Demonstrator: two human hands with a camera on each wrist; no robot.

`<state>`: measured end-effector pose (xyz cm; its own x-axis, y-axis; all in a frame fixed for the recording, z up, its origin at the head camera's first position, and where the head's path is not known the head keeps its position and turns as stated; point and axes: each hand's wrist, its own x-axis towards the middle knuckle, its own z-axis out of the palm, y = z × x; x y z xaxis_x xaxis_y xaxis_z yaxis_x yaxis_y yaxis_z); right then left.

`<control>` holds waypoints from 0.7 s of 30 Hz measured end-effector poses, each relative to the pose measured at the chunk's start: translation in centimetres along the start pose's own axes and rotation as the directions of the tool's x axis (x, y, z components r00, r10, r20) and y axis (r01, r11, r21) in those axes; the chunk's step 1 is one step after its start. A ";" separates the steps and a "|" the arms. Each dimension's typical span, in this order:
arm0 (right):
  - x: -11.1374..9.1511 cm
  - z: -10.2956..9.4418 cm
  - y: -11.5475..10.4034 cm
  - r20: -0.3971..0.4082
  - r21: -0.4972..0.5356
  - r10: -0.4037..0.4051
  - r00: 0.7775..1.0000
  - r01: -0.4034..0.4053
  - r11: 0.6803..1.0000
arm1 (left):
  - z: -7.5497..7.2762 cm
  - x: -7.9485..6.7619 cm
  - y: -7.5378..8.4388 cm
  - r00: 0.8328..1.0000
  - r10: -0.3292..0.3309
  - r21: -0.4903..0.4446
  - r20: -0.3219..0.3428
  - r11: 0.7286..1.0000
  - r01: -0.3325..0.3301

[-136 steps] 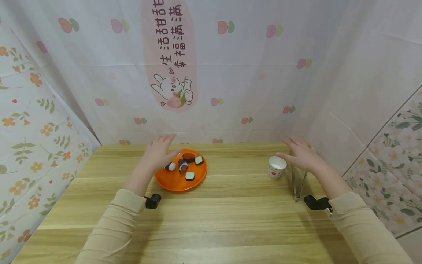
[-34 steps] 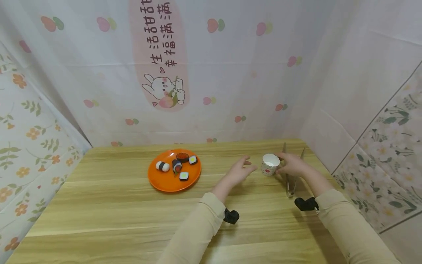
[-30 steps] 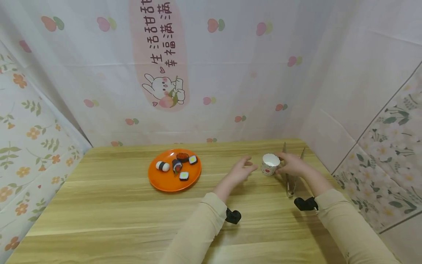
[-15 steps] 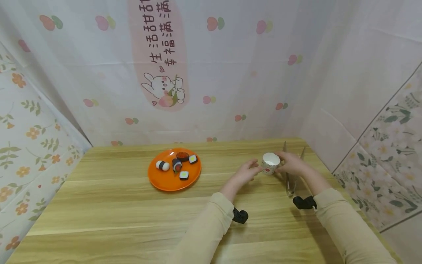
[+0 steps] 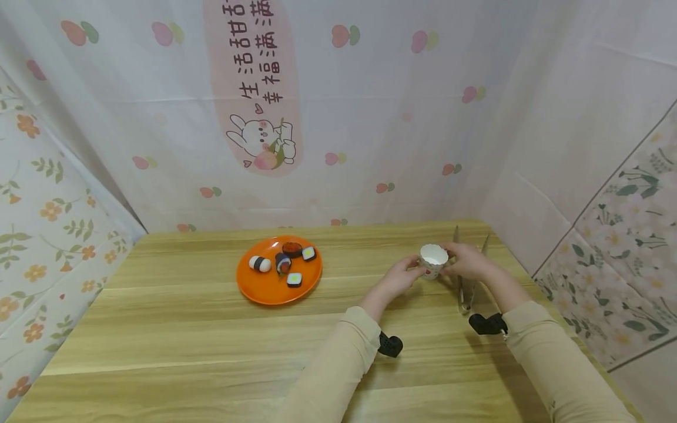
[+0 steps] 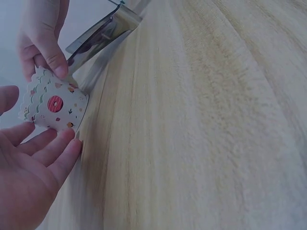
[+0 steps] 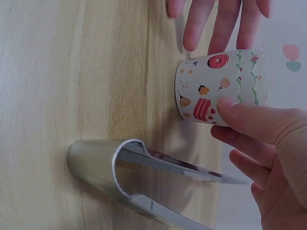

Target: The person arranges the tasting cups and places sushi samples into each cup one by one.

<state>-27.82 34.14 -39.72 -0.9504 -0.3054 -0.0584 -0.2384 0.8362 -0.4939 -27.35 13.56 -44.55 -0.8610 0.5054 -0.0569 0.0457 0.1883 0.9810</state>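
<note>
A white paper baking cup (image 5: 433, 258) with a scalloped rim and printed treats stands upright at the right of the table. My right hand (image 5: 469, 262) holds its right side, thumb on the printed wall and index finger behind it in the right wrist view. On the opposite side my left hand (image 6: 24, 175) reaches in with nearly straight fingers, their tips at the cup's wall; firm contact cannot be told. Metal tongs (image 7: 96, 165) stand spread beside the cup, partly behind my right hand in the head view.
To the left, an orange plate (image 5: 264, 294) carries several toy sushi pieces, including a white one with a black band (image 5: 260, 264). The wooden table (image 5: 211, 346) ends at patterned curtains at the back and sides.
My left hand has gone from above the plate rightward to the cup, closing the last gap in the past second. My right hand has lowered from above the tongs to the cup's side.
</note>
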 end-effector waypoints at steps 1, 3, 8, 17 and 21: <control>0.0 0.0 0.0 0.002 -0.001 -0.002 1.000 0.002 1.000 | 0.0 0.0 0.0 1.000 -0.001 0.002 -0.001 1.000 0.001; 0.1 -0.1 -0.1 0.005 0.006 0.009 1.000 -0.009 1.000 | 0.0 0.1 0.0 1.000 -0.003 0.003 -0.008 1.000 0.003; 0.1 -0.2 -0.2 0.012 0.013 0.011 1.000 -0.011 1.000 | 0.1 0.1 -0.1 1.000 -0.002 -0.002 -0.031 1.000 0.002; 0.3 -0.1 -0.2 0.013 0.013 -0.002 1.000 0.002 1.000 | 0.1 0.2 -0.3 0.996 0.013 0.000 -0.092 1.000 -0.013; 0.3 -0.1 -0.5 0.022 0.017 -0.003 1.000 0.003 1.000 | 0.0 0.2 -0.4 0.992 0.031 0.038 -0.119 0.999 -0.027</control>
<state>-27.99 33.71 -39.41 -0.9450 -0.3181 -0.0756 -0.2379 0.8275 -0.5087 -27.49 13.57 -44.94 -0.9132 0.4075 -0.0037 0.0882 0.2066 0.9744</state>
